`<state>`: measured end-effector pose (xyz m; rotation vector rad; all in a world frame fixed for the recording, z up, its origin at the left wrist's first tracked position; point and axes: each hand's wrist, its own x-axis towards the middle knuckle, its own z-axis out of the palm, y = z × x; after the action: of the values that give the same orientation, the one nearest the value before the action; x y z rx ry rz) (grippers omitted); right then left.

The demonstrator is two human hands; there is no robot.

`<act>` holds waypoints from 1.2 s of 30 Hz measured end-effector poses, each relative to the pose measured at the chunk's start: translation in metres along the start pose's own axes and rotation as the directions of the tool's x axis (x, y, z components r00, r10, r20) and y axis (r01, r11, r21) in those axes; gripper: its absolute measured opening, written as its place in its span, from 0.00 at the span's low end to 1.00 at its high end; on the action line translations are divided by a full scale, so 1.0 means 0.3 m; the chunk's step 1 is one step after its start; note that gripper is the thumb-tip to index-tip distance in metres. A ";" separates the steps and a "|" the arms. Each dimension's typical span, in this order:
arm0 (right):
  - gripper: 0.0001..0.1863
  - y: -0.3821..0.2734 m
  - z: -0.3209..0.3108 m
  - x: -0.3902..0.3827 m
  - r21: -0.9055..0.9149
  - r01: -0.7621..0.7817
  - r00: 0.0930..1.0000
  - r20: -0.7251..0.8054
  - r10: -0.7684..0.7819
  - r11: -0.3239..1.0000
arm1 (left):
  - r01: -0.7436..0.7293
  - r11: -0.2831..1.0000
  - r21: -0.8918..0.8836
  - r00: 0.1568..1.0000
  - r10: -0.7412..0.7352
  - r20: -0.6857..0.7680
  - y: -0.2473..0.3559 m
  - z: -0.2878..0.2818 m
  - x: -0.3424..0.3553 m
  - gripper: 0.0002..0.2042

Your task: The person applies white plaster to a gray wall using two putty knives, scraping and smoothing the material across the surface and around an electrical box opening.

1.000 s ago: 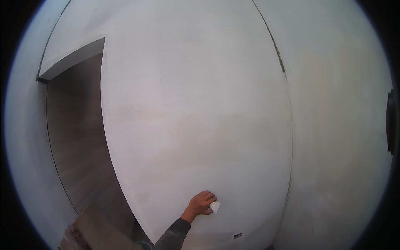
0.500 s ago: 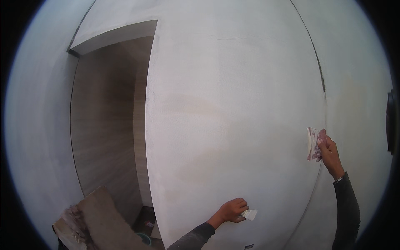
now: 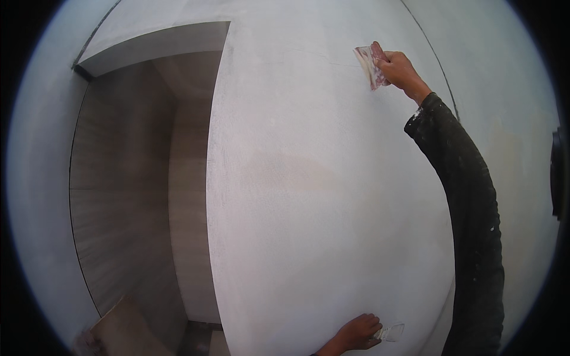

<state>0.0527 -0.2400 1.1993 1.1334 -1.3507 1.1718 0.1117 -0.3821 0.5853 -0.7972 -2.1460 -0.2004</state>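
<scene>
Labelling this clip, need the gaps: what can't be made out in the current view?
Head view, throughout:
Left scraper: grip mostly hidden by left hand.
Right scraper: grip partly hidden by right hand; wall contact unclear from this angle.
Left arm: cut off by lower edge.
Board: lower part cut off by lower edge.
Dark thing, far right: cut off by dark rim, kind unclear.

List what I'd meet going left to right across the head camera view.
Doorway recess with wood-grained panelling → left hand → right hand → black right sleeve with white specks → dark object at the right rim.
</scene>
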 end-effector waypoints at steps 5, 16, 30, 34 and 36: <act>0.17 -0.028 -0.031 -0.006 -0.448 0.146 0.969 -0.114 -0.218 0.882 | 0.019 0.999 0.033 0.997 -0.021 0.076 0.121 0.083 0.043 0.17; 0.15 0.054 -0.193 -0.257 -0.347 0.485 0.874 0.215 -0.435 0.803 | -0.026 0.998 -0.050 0.994 0.021 -0.109 0.298 0.265 0.182 0.17; 0.20 -0.201 -0.057 0.134 -0.285 -0.038 0.990 -0.143 -0.003 0.958 | -0.087 0.996 0.030 0.991 0.089 -0.099 0.233 0.134 0.076 0.17; 0.19 -0.406 0.066 0.082 -0.269 0.197 0.971 -0.080 -0.226 0.943 | -0.112 0.994 0.012 0.979 0.112 -0.169 0.221 0.103 0.065 0.16; 0.19 -0.499 0.097 0.041 -0.293 0.269 0.954 -0.046 -0.295 0.918 | -0.132 0.991 -0.007 0.974 0.128 -0.190 0.220 0.106 0.075 0.16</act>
<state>0.1975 -0.2842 1.2218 1.0147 -1.1941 0.7812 0.1204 -0.3070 0.5734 -0.8904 -1.9098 -0.2201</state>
